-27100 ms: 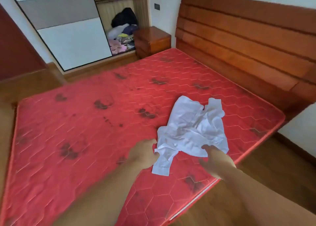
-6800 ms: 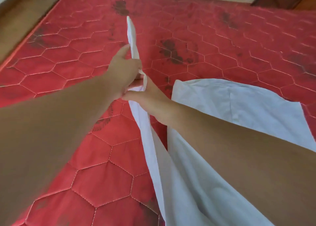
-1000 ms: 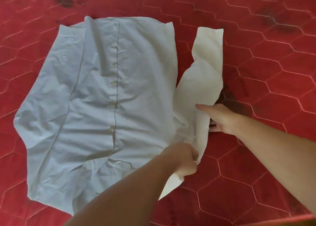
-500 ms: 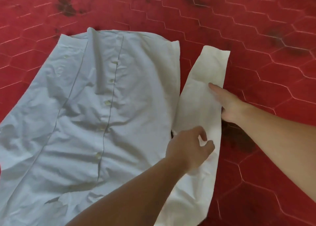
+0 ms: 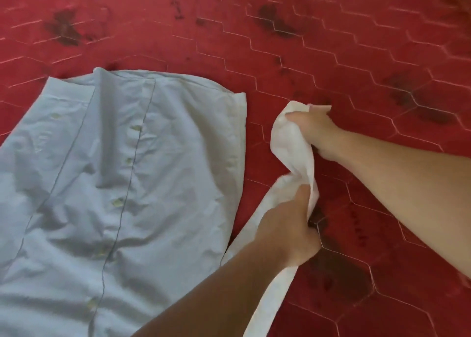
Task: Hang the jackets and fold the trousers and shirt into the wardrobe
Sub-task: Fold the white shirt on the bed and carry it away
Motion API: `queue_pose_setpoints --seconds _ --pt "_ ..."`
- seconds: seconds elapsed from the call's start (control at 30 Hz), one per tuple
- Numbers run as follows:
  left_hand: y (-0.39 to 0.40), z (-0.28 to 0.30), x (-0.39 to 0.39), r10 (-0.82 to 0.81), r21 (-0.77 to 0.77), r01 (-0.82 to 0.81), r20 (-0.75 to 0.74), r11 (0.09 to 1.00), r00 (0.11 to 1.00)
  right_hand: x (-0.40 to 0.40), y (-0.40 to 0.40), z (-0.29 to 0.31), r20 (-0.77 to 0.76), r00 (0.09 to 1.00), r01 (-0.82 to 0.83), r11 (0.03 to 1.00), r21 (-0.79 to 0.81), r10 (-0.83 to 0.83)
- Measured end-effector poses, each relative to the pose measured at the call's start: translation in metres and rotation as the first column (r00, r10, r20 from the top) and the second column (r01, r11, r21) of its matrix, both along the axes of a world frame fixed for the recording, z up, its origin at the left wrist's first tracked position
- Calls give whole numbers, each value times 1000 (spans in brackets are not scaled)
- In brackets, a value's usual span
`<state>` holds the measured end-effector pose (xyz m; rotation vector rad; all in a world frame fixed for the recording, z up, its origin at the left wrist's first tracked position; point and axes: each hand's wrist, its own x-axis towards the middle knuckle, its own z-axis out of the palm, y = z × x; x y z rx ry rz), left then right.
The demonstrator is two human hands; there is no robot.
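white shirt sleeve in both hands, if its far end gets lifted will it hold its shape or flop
The white cotton shirt sleeve will probably flop: it already bunches and twists between the right hand and left hand. It looks thin and light, like the creased pale shirt body lying on the red quilted mattress, so it should fold over easily.

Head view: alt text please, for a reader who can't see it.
Both hands grip a white shirt's sleeve, lifting it off a red mattress: right hand at the cuff end, left hand lower down. The shirt body lies flat, buttons up, to the left.
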<state>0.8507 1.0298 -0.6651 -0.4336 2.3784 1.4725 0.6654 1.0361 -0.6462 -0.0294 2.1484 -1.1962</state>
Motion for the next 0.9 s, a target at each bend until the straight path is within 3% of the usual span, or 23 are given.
queue_pose_setpoints --seconds 0.07,0.13,0.2,0.3,0.37,0.47,0.53,0.63,0.73,0.9 --pt "-26 13 4 30 412 -45 42 910 999 -5 -23 13 -165 986 16 995 -97 -32" --pt "-62 17 9 98 701 -162 130 695 987 -3 -60 27 -340 939 7 989 -145 -56" --pt "-99 12 22 157 832 -284 237 477 959 8 -106 33 -407 913 -95 987 -127 36" --pt "-149 -2 47 235 834 -450 390 319 890 30 -157 18 -140 959 -261 960 -100 247" --pt "-171 -11 59 277 768 -562 493 307 825 32 -160 -7 -211 972 -122 991 -63 106" --pt "-190 -19 64 345 635 -675 580 375 738 15 -134 -36 -485 874 74 983 165 16" --pt "-192 -21 62 343 582 -679 589 448 732 3 -123 -47 -468 883 122 956 267 18" --pt "-187 -23 55 390 507 -702 592 500 705 -13 -124 -55 -318 948 84 939 333 28" --pt "-186 -28 50 410 493 -748 631 443 659 -30 -135 -59 -379 915 14 926 377 140" --pt "-185 -32 50 404 534 -753 636 385 658 -53 -143 -74 -537 836 109 925 365 114"
